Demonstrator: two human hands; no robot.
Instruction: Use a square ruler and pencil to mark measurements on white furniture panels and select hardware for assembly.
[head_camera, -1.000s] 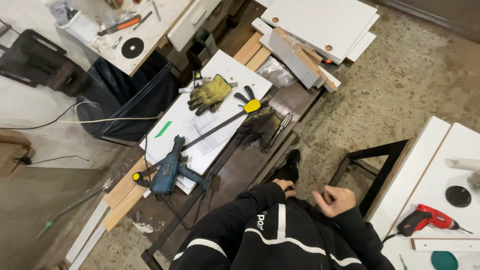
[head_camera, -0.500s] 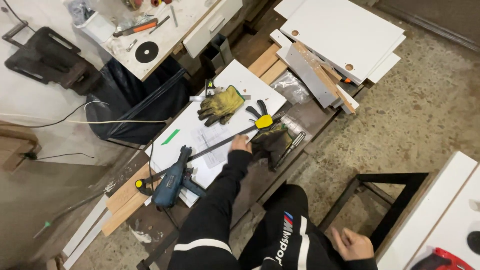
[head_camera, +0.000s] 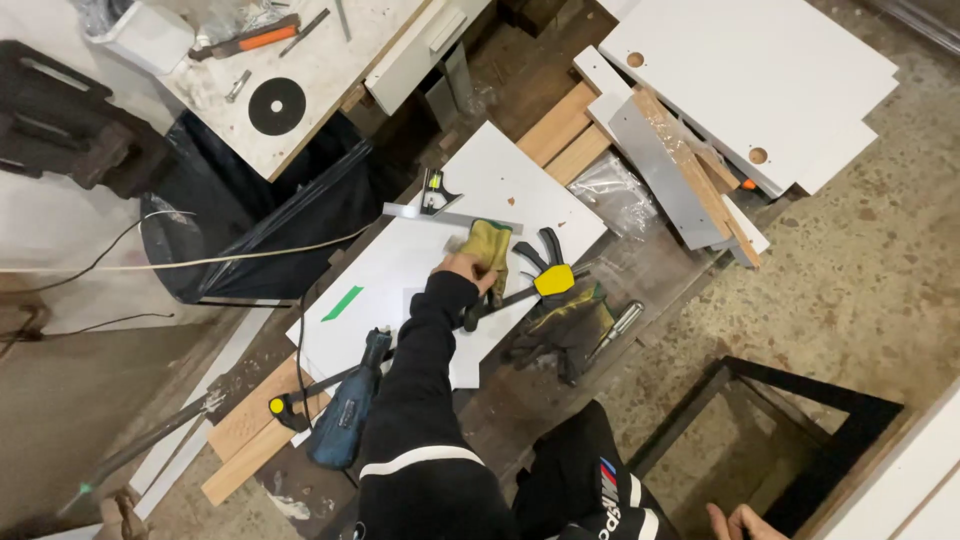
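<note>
The left hand (head_camera: 466, 268) reaches out along a black sleeve and rests on the lower end of a yellow work glove (head_camera: 489, 247). Its fingers curl over the glove's cuff, though whether they pinch it or only press on it cannot be told from above. The right hand (head_camera: 738, 522) hangs low at the bottom edge, cut off by the frame, with its fingers loosely spread and nothing in them.

The glove lies flat on a white board (head_camera: 400, 270) on a low work surface. It is pale yellow leather, crumpled and grimy, with its fingers pointing away from the person. Just beyond the glove lies a metal combination square (head_camera: 440, 205), its ruler running across the board. Just beside the glove, toward the person's right, a bar clamp (head_camera: 545, 280) with black handles and a yellow body lies at an angle, its bar passing under the forearm. A second, darker glove (head_camera: 565, 330) sits heaped near the clamp. A blue power drill (head_camera: 345, 425) lies near the sleeve on the left, partly off the board, and a strip of green tape (head_camera: 343, 302) is stuck to the board. The person's body is hidden apart from the sleeve and dark trousers.
</note>
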